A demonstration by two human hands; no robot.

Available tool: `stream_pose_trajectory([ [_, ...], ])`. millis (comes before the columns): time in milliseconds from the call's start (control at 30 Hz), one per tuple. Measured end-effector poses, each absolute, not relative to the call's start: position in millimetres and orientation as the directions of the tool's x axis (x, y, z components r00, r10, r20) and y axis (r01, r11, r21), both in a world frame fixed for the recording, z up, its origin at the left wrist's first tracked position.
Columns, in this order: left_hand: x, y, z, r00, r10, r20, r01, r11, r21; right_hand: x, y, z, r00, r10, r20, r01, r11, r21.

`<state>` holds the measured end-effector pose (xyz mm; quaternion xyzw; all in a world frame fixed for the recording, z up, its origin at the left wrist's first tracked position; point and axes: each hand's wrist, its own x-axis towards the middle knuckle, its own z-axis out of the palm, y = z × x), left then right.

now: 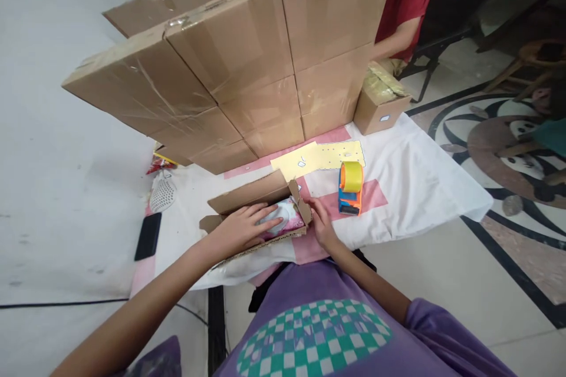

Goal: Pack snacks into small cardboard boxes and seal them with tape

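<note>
A wall of cartons (256, 53) blocks the far side of the cloth-covered table (398, 200). Yellow sheets (318, 159) and a tape dispenser (351, 194) lie near the open box (252, 193). The left hand (247, 227) spreads flat over its packet (294, 221); the right hand (322, 227) touches its end, grip unclear. Patterned floor (486, 147) lies rightward.

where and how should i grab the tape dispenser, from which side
Probably across the yellow roll at the far end of the tape dispenser, from above, with the right hand, which is nearer. The roll is broad and rounded, its top is uncovered, and orange edges flank it for thumb and fingers. I'd avoid the dark near end: any blade there is too small to make out.
</note>
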<state>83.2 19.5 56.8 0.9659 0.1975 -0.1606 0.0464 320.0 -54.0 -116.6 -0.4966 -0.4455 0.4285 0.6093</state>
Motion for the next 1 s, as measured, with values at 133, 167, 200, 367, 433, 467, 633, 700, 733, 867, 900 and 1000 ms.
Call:
stream_pose_trajectory([
  [133,116,31,62,0.797,0.353,-0.490,0.431,-0.901,0.053,320,-54,-117,0.089,0.907,0.411,0.079,0.405,-0.911],
  [167,125,33,59,0.773,0.351,-0.528,0.452,-0.889,0.071,319,-54,-118,0.032,0.885,0.465,0.107,0.460,-0.882],
  [200,133,35,56,0.752,0.356,-0.554,0.474,-0.877,0.081,319,-54,-120,-0.029,0.869,0.494,0.127,0.493,-0.860],
  [367,158,35,25,0.693,0.435,-0.575,0.545,-0.838,0.023,318,-50,-128,-0.133,0.877,0.461,0.102,0.475,-0.874],
  [433,160,32,16,0.682,0.459,-0.569,0.560,-0.828,0.004,318,-47,-131,-0.130,0.894,0.428,0.094,0.441,-0.893],
  [467,160,31,14,0.677,0.469,-0.567,0.566,-0.824,-0.006,318,-46,-132,-0.148,0.903,0.403,0.120,0.421,-0.899],
  [633,152,26,24,0.662,0.471,-0.583,0.561,-0.827,-0.031,318,-42,-136,-0.209,0.935,0.285,0.301,0.339,-0.891],
  [700,147,24,34,0.651,0.459,-0.604,0.549,-0.835,-0.043,317,-42,-135,-0.210,0.936,0.281,0.323,0.338,-0.884],
  [733,145,23,38,0.642,0.458,-0.615,0.544,-0.837,-0.056,316,-42,-135,-0.212,0.936,0.280,0.332,0.339,-0.881],
  [867,139,20,46,0.599,0.468,-0.650,0.531,-0.839,-0.115,314,-43,-132,-0.222,0.942,0.251,0.375,0.320,-0.870],
  [900,139,19,44,0.594,0.469,-0.654,0.529,-0.840,-0.122,314,-43,-131,-0.225,0.942,0.247,0.382,0.319,-0.867],
  [1000,140,17,36,0.586,0.460,-0.667,0.514,-0.847,-0.134,315,-44,-128,-0.233,0.936,0.263,0.381,0.336,-0.861],
])
